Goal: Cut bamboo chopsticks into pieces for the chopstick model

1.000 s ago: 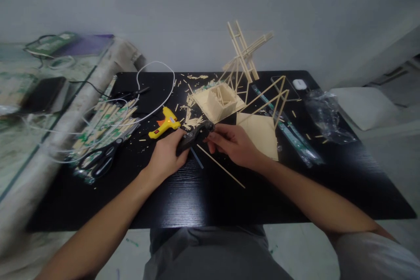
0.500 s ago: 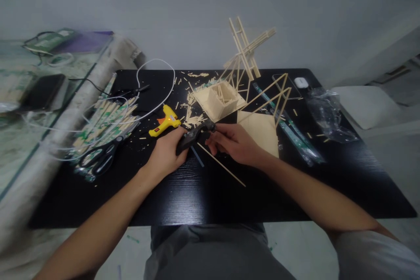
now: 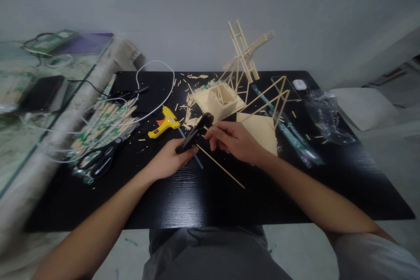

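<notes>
My left hand point(image 3: 169, 157) is closed around a black hand tool point(image 3: 194, 134) with a rounded head, which points up and to the right; its exact kind is unclear. My right hand point(image 3: 232, 140) pinches a short pale wooden stick point(image 3: 206, 128) close to the tool's head. Below the hands a long thin wooden stick point(image 3: 223, 167) lies slanting on the black table point(image 3: 138, 210). A bluish strip point(image 3: 198, 162) lies partly under my left hand. Just beyond that hand rests a yellow glue gun point(image 3: 164, 123).
Behind my hands stand a square stick box point(image 3: 220, 104) and a crossed-stick frame point(image 3: 242, 52). Right of them is a board with a stick frame point(image 3: 260, 133). Scissors point(image 3: 105, 157), packaged sticks point(image 3: 98, 118) and a white cable point(image 3: 173, 74) lie left; plastic wrapping point(image 3: 328, 118) lies right.
The black tool has turned more upright in my left hand, its head rising away from my right fingers. The short stick now shows in my right fingertips. The view has shifted slightly.
</notes>
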Motion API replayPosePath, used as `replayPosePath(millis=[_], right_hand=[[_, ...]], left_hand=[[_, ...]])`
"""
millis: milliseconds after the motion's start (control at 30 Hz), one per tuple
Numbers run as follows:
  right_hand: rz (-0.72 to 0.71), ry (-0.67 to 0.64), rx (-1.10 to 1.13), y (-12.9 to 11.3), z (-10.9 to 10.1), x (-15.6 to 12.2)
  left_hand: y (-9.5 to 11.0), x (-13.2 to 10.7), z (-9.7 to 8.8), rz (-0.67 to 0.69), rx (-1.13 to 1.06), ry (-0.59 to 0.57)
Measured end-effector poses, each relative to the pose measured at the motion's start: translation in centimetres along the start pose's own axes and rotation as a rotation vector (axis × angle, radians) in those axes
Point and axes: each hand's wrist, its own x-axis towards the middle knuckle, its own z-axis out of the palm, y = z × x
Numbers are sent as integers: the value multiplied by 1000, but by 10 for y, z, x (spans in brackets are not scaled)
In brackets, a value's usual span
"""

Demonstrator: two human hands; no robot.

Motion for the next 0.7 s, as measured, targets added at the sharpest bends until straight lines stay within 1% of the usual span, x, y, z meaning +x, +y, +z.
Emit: replayPosePath(millis=[67, 133, 200, 267, 333, 400, 467, 567, 700], right_hand=[[4, 5, 25, -1, -2, 0], [-1, 17, 34, -3, -5, 0], [-21, 32, 29, -5, -8, -1], [-41, 45, 14, -8, -11, -1], [-59, 95, -2, -9, -15, -1], [-66, 176, -6, -9, -18, 0], [-59, 239, 1, -7, -20, 2], [-24, 248, -24, -2, -20, 4], [-2, 248, -94, 4, -19, 7]], left_hand=[[0, 0, -2, -85, -215, -155], [2, -1, -4, -128, -341, -249], [3, -1, -6, -181, -449, -295], [4, -1, -7, -237, -572, -315], [4, 0, -7, -252, -651, -327], [3, 0, -8, -232, -664, -345], [1, 1, -7, -193, -620, -345], [-1, 0, -5, -141, -535, -280], [0, 1, -2, -155, -649, -136]])
